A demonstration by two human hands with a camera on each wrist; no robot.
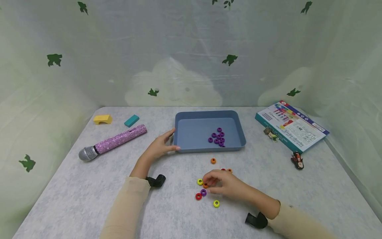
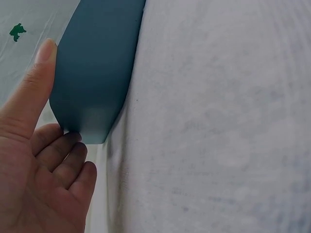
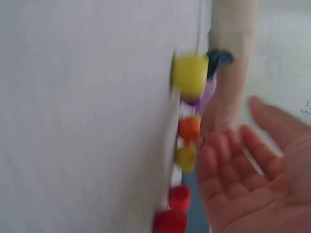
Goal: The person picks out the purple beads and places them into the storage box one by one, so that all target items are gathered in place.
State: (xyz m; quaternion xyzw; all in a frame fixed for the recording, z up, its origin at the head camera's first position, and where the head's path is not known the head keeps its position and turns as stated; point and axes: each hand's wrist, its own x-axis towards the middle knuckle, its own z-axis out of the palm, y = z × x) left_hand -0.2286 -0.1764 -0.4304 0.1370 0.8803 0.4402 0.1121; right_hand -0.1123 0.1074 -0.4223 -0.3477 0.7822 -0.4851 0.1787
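My left hand [image 1: 161, 145] rests at the near left corner of a blue tray [image 1: 191, 150], thumb along the front and fingers by the left side. In the left wrist view, the thumb and fingertips touch the tray wall [image 2: 92, 82]. Several purple beads [image 1: 216, 141] lie inside the tray. My right hand [image 1: 226, 186] hovers over loose beads in front of the tray, thumb and fingers apart. Nearest its fingertips are an orange bead [image 1: 205, 186], a yellow bead [image 1: 200, 182] and a purple bead [image 1: 203, 193]. The right wrist view shows nothing in its palm [image 3: 252, 194].
More beads lie around: a red one [image 1: 198, 197], a yellow one [image 1: 216, 204] and an orange one [image 1: 213, 161]. A glittery microphone [image 1: 119, 139], yellow block [image 1: 102, 120] and teal block [image 1: 131, 120] lie left. Right are a boxed set [image 1: 293, 127] and two small figures [image 1: 297, 161].
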